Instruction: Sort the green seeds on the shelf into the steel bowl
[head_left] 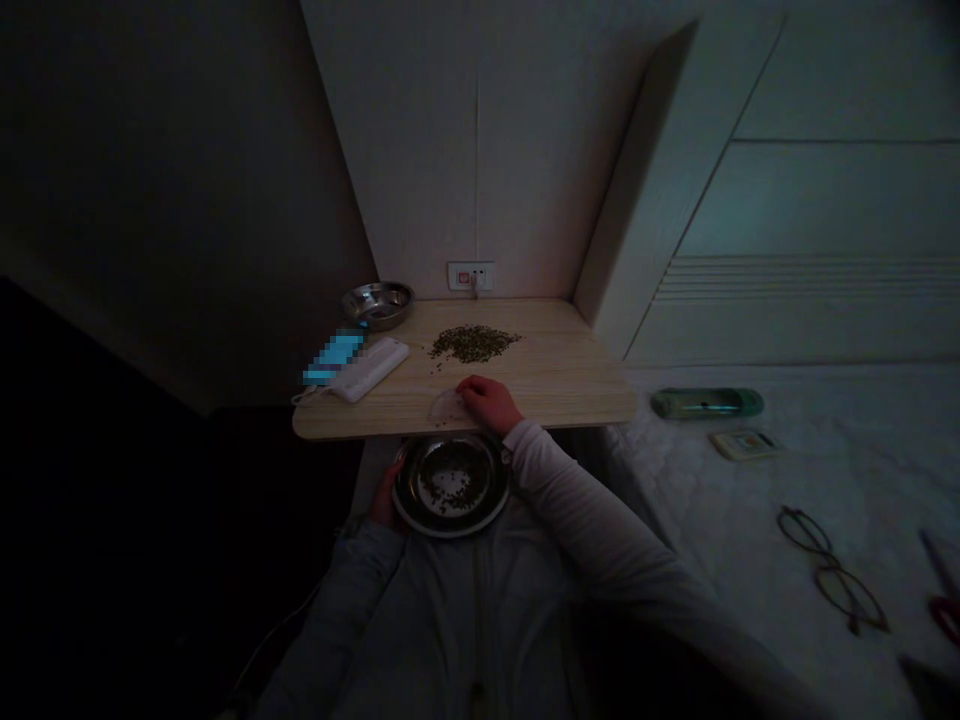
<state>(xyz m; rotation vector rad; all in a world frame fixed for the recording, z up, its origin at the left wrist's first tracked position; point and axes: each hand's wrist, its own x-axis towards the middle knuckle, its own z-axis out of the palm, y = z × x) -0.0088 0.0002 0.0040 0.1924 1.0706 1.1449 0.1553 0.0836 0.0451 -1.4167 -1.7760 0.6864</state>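
Observation:
My left hand point(386, 497) grips the left rim of a round steel bowl point(452, 484) held just below the front edge of a small wooden table point(555, 385). Some small dark beans lie in the bowl's bottom. My right hand point(489, 402) rests on the table near that edge, fingers curled down on the wood beside a faint pale patch. What is under the fingers is hidden. A heap of the same small beans point(472, 342) lies further back on the table.
A second steel bowl point(378, 303) stands at the table's back left. A white power bank point(369, 367) and a lit phone point(332, 359) lie at the left edge. A wall socket point(470, 275) is behind. On the bed to the right lie glasses point(831, 569) and a green case point(705, 403).

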